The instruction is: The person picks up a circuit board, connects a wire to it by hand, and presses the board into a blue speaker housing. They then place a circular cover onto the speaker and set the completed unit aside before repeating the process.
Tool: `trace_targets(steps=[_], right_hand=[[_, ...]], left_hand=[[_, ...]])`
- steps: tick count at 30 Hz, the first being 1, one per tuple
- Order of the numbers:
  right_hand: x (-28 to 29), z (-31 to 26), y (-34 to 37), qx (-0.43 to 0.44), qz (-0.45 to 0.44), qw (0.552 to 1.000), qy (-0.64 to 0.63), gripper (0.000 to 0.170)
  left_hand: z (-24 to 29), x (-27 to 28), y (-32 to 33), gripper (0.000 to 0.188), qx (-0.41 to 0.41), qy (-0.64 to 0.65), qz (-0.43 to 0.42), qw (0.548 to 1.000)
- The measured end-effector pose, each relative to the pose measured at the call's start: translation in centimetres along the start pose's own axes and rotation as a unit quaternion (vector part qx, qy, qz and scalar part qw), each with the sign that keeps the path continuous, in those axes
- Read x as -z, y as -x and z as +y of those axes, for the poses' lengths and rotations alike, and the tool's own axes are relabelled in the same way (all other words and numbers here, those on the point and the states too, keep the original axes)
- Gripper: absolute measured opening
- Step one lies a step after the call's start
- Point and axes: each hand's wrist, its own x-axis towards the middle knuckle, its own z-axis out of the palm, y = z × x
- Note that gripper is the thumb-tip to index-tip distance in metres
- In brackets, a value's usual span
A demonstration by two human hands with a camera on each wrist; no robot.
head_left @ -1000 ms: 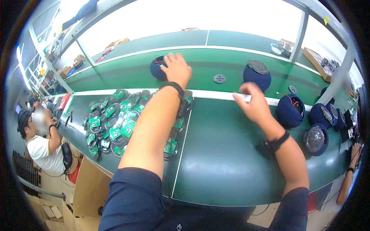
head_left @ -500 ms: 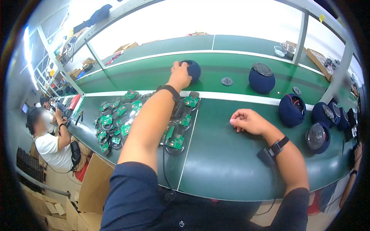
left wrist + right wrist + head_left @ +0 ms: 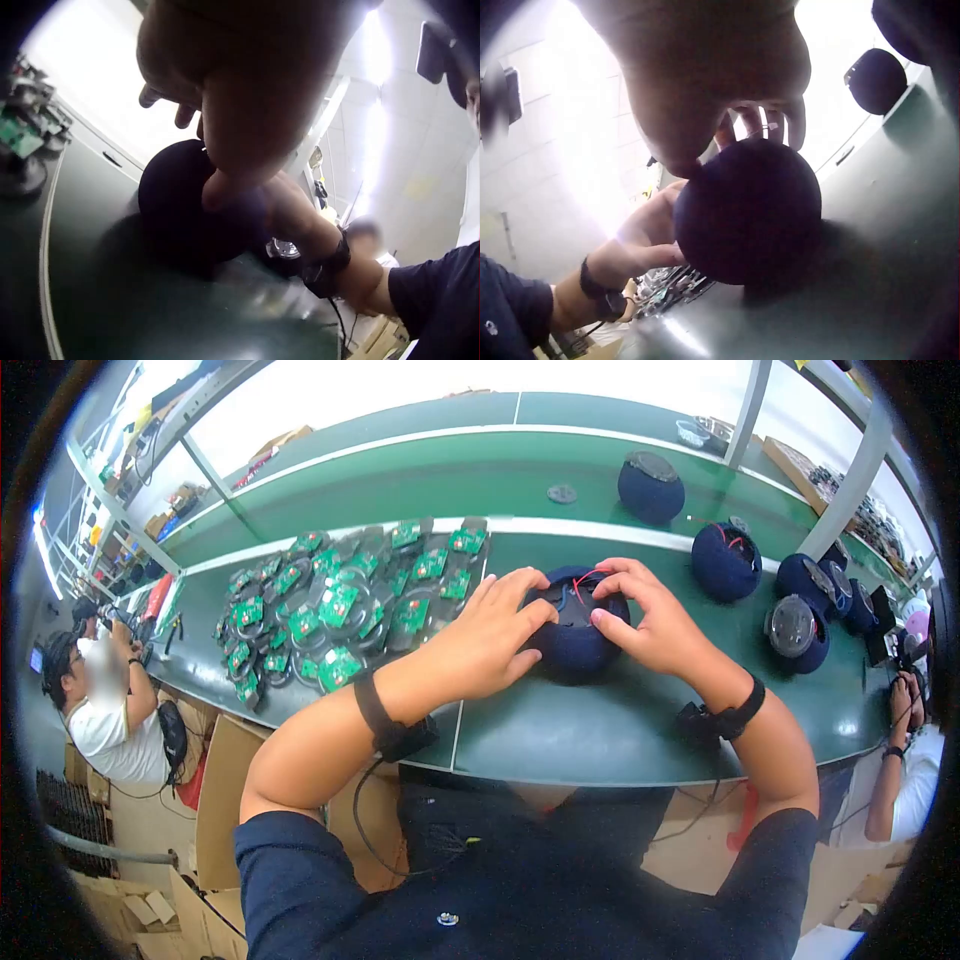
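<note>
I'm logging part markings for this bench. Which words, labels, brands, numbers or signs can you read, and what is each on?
No text can be read in any view.
Pale mark on the dark shirt: too small to read.
Green circuit boards: any print is too small to read.
Navy round housing being held: no lettering shows.

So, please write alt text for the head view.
A person's left hand and right hand hold a dark blue ball with wires in its top, at a green table. Circuit boards lie to the left, more balls to the right.
</note>
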Motion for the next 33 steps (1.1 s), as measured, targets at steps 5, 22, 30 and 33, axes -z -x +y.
trace_targets(steps=[5, 22, 30, 33], right_hand=[[-0.5, -3.5, 0.1, -0.017, -0.007, 0.988, 0.155, 0.03], [-1.2, -3.1, 0.9, 0.05, 0.086, 0.982, 0.163, 0.009], [-2.9, -2.2, -0.6, -0.068, 0.034, 0.987, -0.14, 0.013], [-2.3, -2.9, -1.5, -0.11, -0.039, 0.964, -0.238, 0.016]], left_hand=[[1.2, -2.4, 1.9, 0.064, -0.004, 0.104, 0.079, 0.991], [-7.2, 6.4, 13.2, 0.063, 0.368, -0.349, 0.158, 0.847], [-10.8, 8.2, 13.9, 0.079, 0.375, -0.228, 0.172, 0.882], [-9.4, 8.0, 12.6, 0.065, 0.301, -0.104, 0.31, 0.896]])
